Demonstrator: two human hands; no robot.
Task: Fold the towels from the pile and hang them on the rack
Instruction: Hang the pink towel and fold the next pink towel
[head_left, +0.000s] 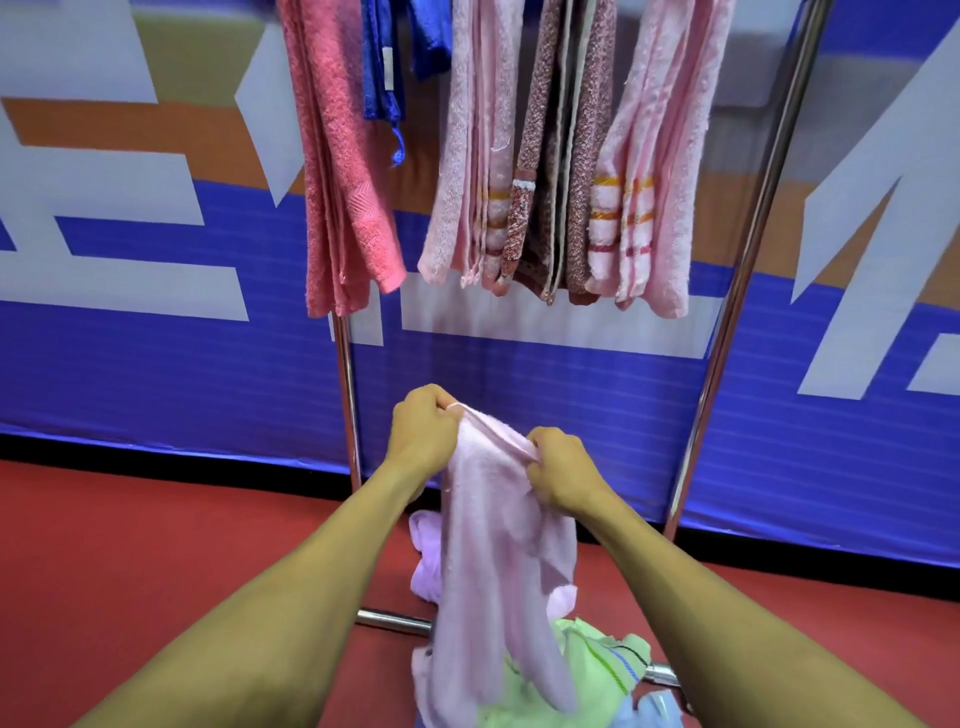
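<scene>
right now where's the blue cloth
In the head view the blue cloth hangs on the rack, upper left, between the coral towel and the pale pink towel.

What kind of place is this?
Probably an indoor hall or sports room, not a home: the floor is smooth red, a big blue printed banner lines the wall, and a metal rack of towels stands before it.

One metal rack (748, 249) carries six hanging towels: one coral (337, 171), one blue (382, 57), two pale pink (462, 156), two speckled maroon (587, 156). Two hands, left (421, 436) and right (563, 475), each grip one lilac towel (493, 545). One towel pile (587, 675) lies on the floor.
</scene>
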